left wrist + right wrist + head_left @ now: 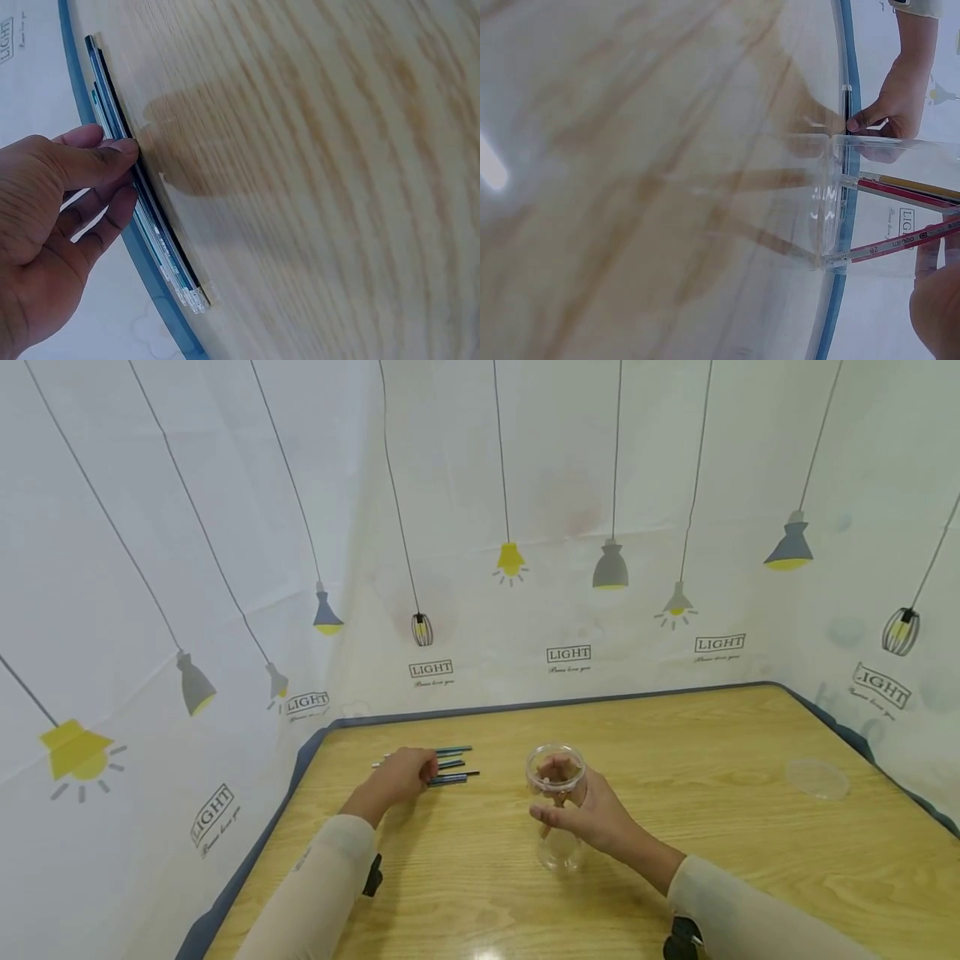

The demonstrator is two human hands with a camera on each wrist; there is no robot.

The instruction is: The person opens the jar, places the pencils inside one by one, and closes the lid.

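Several slim dark blue and teal pencils (pixel 452 780) lie side by side toward the table's left. Over them is my left hand (pixel 405 774), its thumb and fingertips pinching at the near dark pencil (pixel 166 229) in the left wrist view. The pencils have pale ends there. My right hand (pixel 592 810) grips a clear plastic jar (pixel 561 852), upright and open-topped, with fingers and thumb around its upper part. Through the jar wall in the right wrist view I see a red pencil (pixel 889 247), another red one and a yellow pencil (pixel 911 184) leaning inside.
A clear round lid (pixel 817 778) lies flat on the wood-grain table (pixel 675 735) at the right. White sheeting (pixel 465 485) printed with hanging lamps surrounds the table's back and sides. A blue-grey border (pixel 570 702) runs along the table edge.
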